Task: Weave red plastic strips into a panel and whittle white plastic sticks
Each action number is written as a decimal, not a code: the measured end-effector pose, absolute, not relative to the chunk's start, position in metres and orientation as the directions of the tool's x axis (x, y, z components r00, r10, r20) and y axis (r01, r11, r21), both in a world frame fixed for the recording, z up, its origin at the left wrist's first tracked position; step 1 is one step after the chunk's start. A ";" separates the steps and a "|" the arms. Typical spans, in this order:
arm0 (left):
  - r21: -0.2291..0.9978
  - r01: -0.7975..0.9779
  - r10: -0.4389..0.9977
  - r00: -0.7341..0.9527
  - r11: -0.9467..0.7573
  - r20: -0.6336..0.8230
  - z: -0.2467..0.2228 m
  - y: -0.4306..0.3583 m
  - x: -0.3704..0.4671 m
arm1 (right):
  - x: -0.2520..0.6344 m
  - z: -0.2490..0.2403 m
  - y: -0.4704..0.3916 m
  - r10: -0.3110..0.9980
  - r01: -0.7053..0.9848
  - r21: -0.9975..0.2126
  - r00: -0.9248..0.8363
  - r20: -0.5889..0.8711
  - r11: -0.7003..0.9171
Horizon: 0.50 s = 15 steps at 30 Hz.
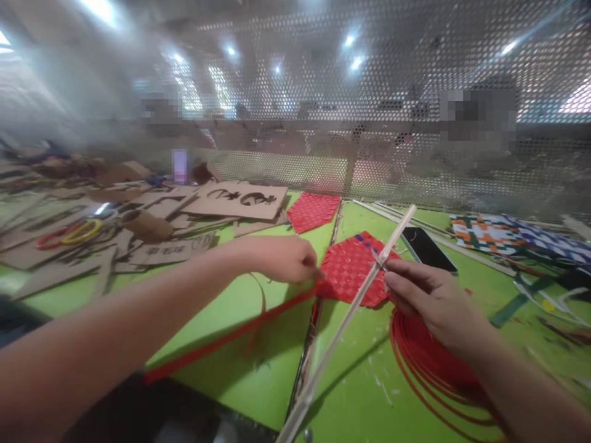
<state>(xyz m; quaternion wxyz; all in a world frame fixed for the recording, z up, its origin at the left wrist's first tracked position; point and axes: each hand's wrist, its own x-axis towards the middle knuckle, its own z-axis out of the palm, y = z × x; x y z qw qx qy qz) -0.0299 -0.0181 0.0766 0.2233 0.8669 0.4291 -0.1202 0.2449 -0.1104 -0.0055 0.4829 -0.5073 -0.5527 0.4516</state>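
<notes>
My right hand (422, 292) pinches a small metal blade (379, 259), which lies across a long pale wooden strip (341, 326). The strip slants from the bottom edge up past my fingertips. My left hand (295, 261) is closed, its fingers curled, to the left of the strip; what is inside it, if anything, is hidden. Beneath and between both hands, a red woven piece (348, 274) with a few blue squares lies on the table. A flat red band (221, 337) runs from under my left hand toward the lower left.
A coil of red strip (434, 354) sits below my right forearm. Behind that hand lies a phone (429, 249). Cardboard pieces (235, 200) and yellow-handled scissors (82, 232) crowd the left. A perforated screen (295, 111) stands along the back. Another red woven piece (313, 211) lies farther off.
</notes>
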 end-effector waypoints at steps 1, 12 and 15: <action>0.272 0.805 0.675 0.592 -0.528 -0.440 0.075 -0.021 -0.032 | 0.245 -0.005 -0.110 0.997 0.114 -0.990 -0.023 0.076 0.078; 0.241 0.854 0.804 0.517 -0.462 -0.294 0.066 -0.035 -0.026 | 0.243 -0.008 -0.111 0.995 0.162 -0.982 -0.023 0.096 0.098; 0.434 0.778 0.830 0.547 -0.455 -0.110 0.058 -0.052 0.000 | 0.243 -0.009 -0.109 0.993 0.164 -0.979 -0.015 0.119 0.120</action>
